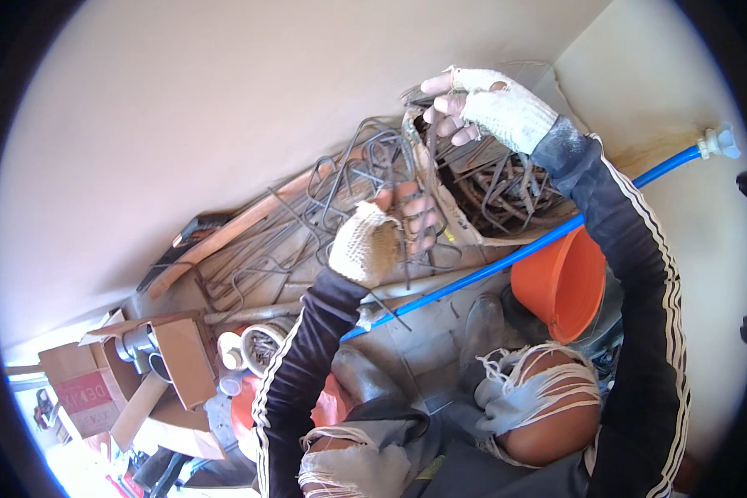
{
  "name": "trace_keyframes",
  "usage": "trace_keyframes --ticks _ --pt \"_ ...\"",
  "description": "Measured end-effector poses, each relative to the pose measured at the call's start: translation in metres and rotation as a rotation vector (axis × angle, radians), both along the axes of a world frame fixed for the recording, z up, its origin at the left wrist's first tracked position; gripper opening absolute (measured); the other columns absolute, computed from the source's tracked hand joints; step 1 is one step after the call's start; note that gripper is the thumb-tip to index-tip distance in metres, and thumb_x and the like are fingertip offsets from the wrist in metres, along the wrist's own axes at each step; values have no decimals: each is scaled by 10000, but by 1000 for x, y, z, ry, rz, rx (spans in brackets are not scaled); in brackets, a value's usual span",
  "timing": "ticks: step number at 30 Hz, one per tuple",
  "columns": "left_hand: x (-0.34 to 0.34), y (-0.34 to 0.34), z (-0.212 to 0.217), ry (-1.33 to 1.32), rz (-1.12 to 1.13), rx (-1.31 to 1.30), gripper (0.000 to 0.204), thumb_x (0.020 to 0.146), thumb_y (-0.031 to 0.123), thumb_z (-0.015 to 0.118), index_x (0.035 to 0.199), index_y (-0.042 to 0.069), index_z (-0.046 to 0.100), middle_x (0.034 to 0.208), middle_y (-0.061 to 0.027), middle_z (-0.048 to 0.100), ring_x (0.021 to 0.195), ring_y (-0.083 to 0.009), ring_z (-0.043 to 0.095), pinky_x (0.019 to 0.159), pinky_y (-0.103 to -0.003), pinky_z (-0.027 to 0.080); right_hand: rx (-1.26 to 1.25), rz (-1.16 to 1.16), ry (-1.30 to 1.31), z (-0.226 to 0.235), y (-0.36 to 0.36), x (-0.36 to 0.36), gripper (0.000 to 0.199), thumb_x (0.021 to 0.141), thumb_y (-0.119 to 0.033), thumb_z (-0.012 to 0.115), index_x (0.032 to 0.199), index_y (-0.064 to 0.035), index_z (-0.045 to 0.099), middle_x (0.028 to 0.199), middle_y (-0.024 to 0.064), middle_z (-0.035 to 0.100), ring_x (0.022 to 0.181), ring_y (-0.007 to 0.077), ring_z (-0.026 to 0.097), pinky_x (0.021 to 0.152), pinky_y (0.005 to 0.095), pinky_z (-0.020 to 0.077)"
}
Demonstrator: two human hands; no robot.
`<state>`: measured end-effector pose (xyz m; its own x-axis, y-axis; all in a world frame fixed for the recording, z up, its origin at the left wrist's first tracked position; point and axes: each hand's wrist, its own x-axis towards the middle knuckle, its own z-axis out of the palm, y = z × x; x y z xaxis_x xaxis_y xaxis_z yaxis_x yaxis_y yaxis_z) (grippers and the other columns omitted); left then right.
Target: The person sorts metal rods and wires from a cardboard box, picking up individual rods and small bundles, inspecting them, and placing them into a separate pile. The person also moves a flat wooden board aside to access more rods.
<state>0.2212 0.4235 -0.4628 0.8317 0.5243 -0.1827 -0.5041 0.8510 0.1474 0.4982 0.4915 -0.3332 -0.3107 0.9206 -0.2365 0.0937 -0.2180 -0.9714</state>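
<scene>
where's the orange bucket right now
In the head view, the orange bucket lies tipped on its side to the right of centre, just below the blue pipe and under the person's raised right forearm, above the bare knee.

Left hand [382, 232]: closed on bent wire pieces [365, 166], among the heap along the wall.
Right hand [481, 104]: above and right of it, gripping a sack's rim [440, 195].
Pipe [506, 257]: just below both hands.
Bucket [560, 282]: below the right hand.
Cardboard boxes [141, 365]: well left, below.

One head-worn fisheye camera looks steeply down from close above the hands [423, 166], its rim bending the wall beyond them.
</scene>
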Motion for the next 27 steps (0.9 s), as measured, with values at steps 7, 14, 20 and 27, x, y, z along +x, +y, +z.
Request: trace_keyframes --ticks 7,14,20,27 --pt "-26 -22 -12 131 72 68 543 943 218 648 1429 77 452 1246 -157 638 1019 -293 683 832 -462 593 19 -267 -529 -49 43 91 320 929 -307 605 1206 -151 641 1016 -36 657 880 126 601 815 371 499" --pt "-31 -27 -22 215 70 40 617 922 289 674 1451 86 430 1303 -162 610 1126 -316 642 956 -526 531 115 -261 -882 -138 84 209 358 969 -355 561 1157 -66 657 1165 93 674 1084 270 613 946 387 462" --pt "-42 -37 -43 207 83 -53 565 946 313 646 1428 88 457 1220 -145 648 1065 -301 662 918 -490 551 107 -188 -1206 -162 82 194 512 1021 -393 447 1313 2 592 1432 234 512 1349 338 471 1142 372 339" --pt "-64 -87 -66 437 81 -40 584 873 313 738 1348 63 506 1114 -126 669 951 -280 683 811 -438 586 458 -46 -1579 -154 78 209 286 927 -221 513 1056 -23 673 1163 147 652 1154 308 588 1004 411 449"
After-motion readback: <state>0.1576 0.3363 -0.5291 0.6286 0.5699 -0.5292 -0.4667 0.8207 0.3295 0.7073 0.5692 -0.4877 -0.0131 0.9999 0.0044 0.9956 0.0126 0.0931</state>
